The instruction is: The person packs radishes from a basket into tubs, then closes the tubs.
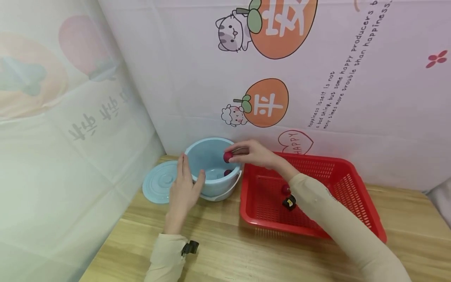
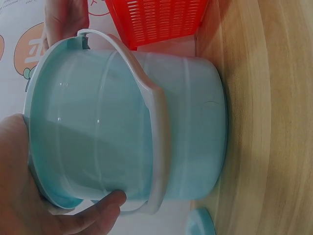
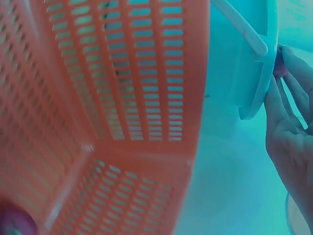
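Over the mouth of a light blue bucket [image 1: 211, 190], my right hand [image 1: 255, 154] pinches a small dark red round fruit [image 1: 228, 157] between thumb and fingertips. A second dark red fruit [image 1: 228, 172] lies inside the bucket, near its right wall. My left hand [image 1: 184, 188] rests against the bucket's left side, fingers fairly straight, thumb at the front rim. From the left wrist view, its fingers [image 2: 110, 205] lie along the bucket wall below the rim. The bucket's white handle [image 2: 159, 142] hangs down at the front.
A red slotted basket [image 1: 253, 221] stands right of the bucket, holding another dark red fruit [image 1: 285, 190], partly beside my right forearm. Left of the bucket lies a light blue lid [image 1: 155, 188]. A printed cloth [image 1: 197, 78] hangs behind the wooden table [image 1: 225, 250].
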{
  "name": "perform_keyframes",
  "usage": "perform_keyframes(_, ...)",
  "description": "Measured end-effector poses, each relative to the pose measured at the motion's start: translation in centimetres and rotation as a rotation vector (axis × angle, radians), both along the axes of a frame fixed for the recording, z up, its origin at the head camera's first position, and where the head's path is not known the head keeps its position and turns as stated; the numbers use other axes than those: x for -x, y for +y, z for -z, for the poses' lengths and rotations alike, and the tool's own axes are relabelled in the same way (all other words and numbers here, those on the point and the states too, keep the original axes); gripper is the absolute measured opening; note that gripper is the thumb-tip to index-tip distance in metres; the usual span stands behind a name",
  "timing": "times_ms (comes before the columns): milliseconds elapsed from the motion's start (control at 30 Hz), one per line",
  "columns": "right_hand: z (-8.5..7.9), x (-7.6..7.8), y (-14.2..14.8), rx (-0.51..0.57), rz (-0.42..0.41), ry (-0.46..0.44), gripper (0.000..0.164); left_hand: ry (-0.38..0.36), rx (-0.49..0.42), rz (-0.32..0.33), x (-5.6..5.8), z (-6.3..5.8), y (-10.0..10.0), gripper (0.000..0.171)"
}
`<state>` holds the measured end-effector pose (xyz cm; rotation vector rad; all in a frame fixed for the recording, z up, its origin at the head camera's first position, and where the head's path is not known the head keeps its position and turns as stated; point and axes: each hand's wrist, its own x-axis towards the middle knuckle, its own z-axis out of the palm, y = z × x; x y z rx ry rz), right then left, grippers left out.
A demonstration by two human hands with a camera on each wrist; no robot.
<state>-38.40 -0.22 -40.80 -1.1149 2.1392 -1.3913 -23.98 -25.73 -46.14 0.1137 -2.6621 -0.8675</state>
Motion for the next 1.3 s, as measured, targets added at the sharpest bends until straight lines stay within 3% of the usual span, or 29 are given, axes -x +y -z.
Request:
perform_keyframes(200,-1.1,0.3,-0.7,-0.087,-0.057,0.131,0.039,-0.004,0.01,-0.005,0.0,0.0,0.0,0.086)
perform_keyframes(367,-1.3,0.5,-0.9,-0.116,-0.081,0.16,0.038,0.002,0.006,-0.002,0.0,0.0,0.1,0.085)
perform_keyframes(667,-1.3,0.6,-0.8,-0.12,-0.089,0.126,0.038,0.016,0.019,-0.011,0.0,0.1,0.1,0.085)
perform_keyframes(933,-1.7,0.1,-0.6,-0.125,-0.115,0.071,0.053,0.014,0.021,-0.009,0.0,-0.1,0.0,0.087)
perform_keyframes(1300,-1.4,0.2,-0.3,-0.091,-0.135,0.043,0.046,0.019,0.017,-0.002,-0.2,-0.1,0.0,0.087)
